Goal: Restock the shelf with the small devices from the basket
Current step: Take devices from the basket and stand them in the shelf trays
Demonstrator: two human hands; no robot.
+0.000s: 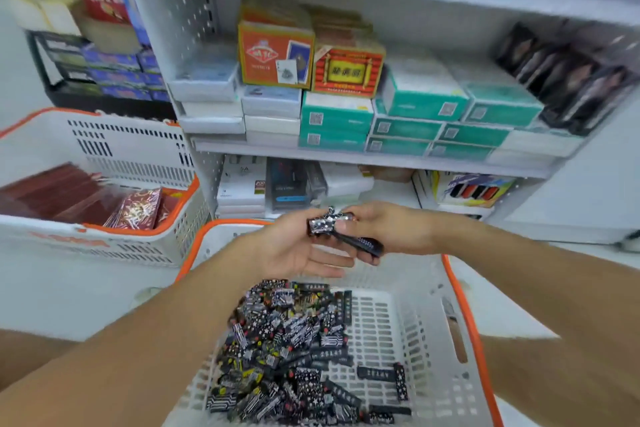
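Above the basket (460, 308) both hands meet before the shelf (363, 154) — the left hand (294, 246) pinches a small patterned device (322, 226), fingers below it loosely spread; the right hand (377, 230) holds a black device (363, 244). More devices (287, 350) lie heaped in the basket — mostly on its left side.

Both forearms are bare from the frame's edge to the wrist, with no sleeves showing. The left hand (294, 246) and the right hand (384, 229) wear no gloves. The fingers (332, 262) carry no rings, and neither wrist bears a watch or band.
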